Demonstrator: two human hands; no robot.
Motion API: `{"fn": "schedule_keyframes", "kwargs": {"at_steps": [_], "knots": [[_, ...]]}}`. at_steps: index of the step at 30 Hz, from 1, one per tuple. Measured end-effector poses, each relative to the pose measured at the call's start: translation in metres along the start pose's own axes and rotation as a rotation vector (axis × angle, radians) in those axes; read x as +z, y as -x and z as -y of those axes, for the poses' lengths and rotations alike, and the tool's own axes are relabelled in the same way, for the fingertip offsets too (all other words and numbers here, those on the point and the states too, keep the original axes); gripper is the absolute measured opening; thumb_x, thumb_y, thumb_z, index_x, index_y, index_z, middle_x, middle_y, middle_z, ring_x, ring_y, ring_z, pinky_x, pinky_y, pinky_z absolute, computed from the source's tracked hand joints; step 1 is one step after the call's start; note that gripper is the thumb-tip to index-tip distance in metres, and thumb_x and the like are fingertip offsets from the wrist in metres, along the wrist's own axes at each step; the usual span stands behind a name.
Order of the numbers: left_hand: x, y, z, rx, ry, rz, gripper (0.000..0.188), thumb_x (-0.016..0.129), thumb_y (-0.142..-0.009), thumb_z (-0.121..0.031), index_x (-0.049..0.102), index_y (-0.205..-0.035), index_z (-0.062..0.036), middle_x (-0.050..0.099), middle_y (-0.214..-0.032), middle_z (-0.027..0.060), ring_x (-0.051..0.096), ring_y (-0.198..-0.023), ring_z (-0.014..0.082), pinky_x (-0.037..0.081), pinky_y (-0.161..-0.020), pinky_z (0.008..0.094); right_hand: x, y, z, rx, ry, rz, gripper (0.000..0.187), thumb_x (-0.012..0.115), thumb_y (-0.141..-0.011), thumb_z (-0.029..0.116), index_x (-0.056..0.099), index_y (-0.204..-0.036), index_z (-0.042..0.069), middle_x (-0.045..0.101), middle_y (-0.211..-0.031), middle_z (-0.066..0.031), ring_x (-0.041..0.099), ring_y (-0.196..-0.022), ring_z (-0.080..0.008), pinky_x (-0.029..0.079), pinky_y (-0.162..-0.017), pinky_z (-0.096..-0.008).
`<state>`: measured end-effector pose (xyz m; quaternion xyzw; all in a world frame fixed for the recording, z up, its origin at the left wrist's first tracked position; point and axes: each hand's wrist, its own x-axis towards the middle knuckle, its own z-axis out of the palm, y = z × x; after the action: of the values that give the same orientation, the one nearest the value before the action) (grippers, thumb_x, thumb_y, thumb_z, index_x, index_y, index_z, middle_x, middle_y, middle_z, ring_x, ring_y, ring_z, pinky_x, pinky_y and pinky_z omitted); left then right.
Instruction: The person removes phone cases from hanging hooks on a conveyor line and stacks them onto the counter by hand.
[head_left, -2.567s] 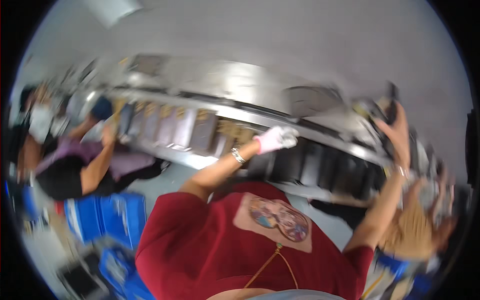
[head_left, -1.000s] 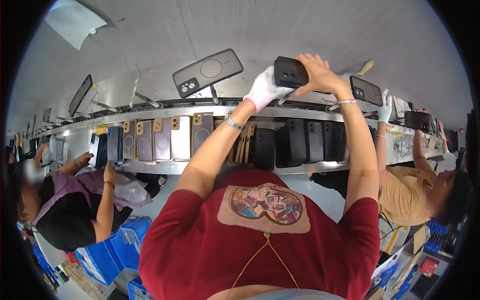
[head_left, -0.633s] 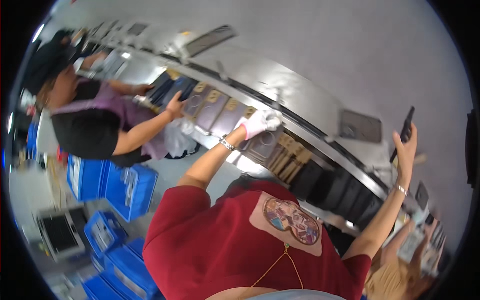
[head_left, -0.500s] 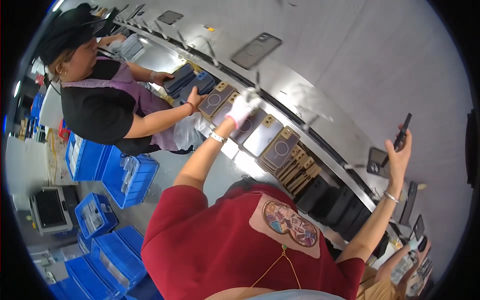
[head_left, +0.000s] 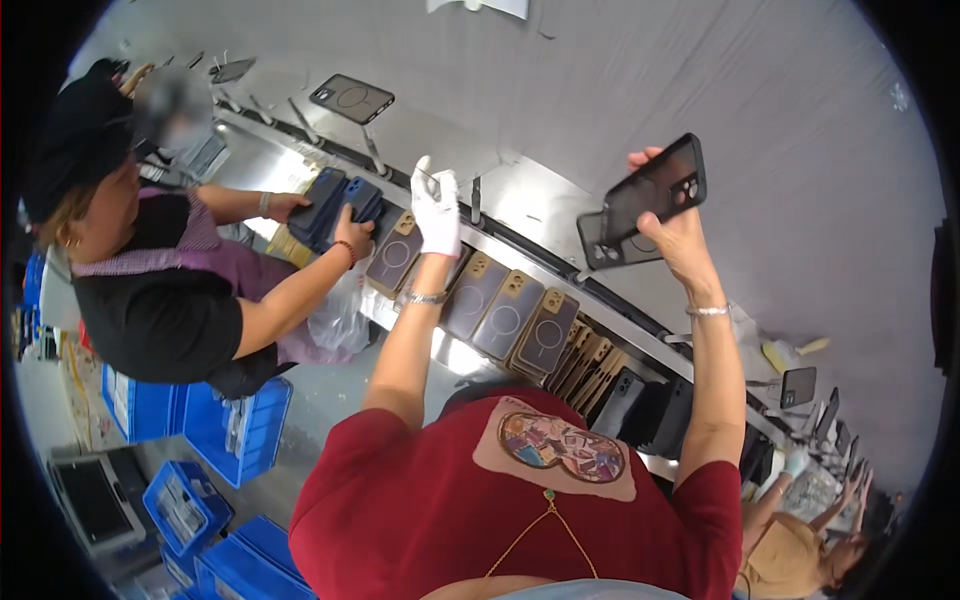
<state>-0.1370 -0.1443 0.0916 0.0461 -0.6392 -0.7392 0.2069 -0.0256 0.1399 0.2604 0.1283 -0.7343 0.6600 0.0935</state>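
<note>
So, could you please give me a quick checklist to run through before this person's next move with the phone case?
1. Right hand grips the black phone case: ok.
2. Case held clear of the rail: ok.
3. Gloved left hand free: cannot tell, something small shows at its fingertips.
4. Row of cases on the line within the left hand's reach: ok.
5. Co-worker's hands apart from the person's hands: ok.
</note>
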Motion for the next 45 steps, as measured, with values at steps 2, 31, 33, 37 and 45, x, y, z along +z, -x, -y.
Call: {"fn": "schedule_keyframes", "kwargs": {"at_steps": [2, 31, 33, 37, 45], "knots": [[0.007, 0.001, -0.006, 0.100, -0.018, 0.154, 0.043, 0.053, -0.096, -0.011, 0.045, -0.138, -0.0032, 0.064, -0.091, 0.0055, 0.055, -0.079, 0.0082, 0.048, -0.077, 0.0235, -0.011, -0.005, -0.012, -0.008, 0.048, 0.007, 0.094, 0.087, -0.070, 0.034, 0.034, -0.142, 0.005, 0.050, -0.137, -0.0093, 0.045, -0.130, -0.0210, 0.040, -0.106, -0.0356], [0.231, 0.256, 0.018, -0.333, 0.265, 1.280, 0.064, 0.081, -0.077, -0.019, 0.049, -0.128, 0.0032, 0.063, -0.121, 0.0121, 0.062, -0.110, 0.0215, 0.050, -0.095, 0.0302, -0.169, 0.184, -0.085, 0.163, 1.258, -0.115, 0.094, 0.089, -0.053, 0.040, 0.051, -0.132, 0.007, 0.055, -0.131, -0.0118, 0.046, -0.117, -0.0315, 0.034, -0.104, -0.0429], [0.216, 0.261, 0.046, -0.165, -0.065, 1.290, 0.064, 0.074, -0.085, -0.016, 0.042, -0.135, 0.0052, 0.057, -0.131, 0.0161, 0.057, -0.121, 0.0268, 0.047, -0.102, 0.0302, -0.172, 0.221, -0.084, 0.003, 1.332, -0.347, 0.087, 0.085, -0.063, 0.037, 0.049, -0.135, 0.004, 0.050, -0.139, -0.0158, 0.045, -0.125, -0.0326, 0.029, -0.109, -0.0470], [0.140, 0.250, 0.080, -0.336, -0.248, 1.325, 0.045, 0.066, -0.092, -0.012, 0.050, -0.131, 0.0033, 0.065, -0.118, 0.0143, 0.063, -0.109, 0.0215, 0.051, -0.093, 0.0277, -0.113, 0.293, -0.095, 0.059, 1.079, -0.733, 0.062, 0.083, -0.070, 0.019, 0.054, -0.122, 0.003, 0.056, -0.121, -0.0127, 0.049, -0.111, -0.0332, 0.036, -0.097, -0.0427], [0.039, 0.246, 0.096, -0.539, -0.161, 1.036, 0.033, 0.058, -0.096, -0.006, 0.052, -0.127, 0.0036, 0.063, -0.115, 0.0114, 0.062, -0.108, 0.0190, 0.051, -0.097, 0.0311, 0.013, 0.382, -0.282, 0.975, 0.893, -0.580, 0.105, 0.085, -0.065, 0.029, 0.024, -0.143, -0.007, 0.038, -0.136, -0.0267, 0.040, -0.123, -0.0433, 0.034, -0.105, -0.0521]]}}
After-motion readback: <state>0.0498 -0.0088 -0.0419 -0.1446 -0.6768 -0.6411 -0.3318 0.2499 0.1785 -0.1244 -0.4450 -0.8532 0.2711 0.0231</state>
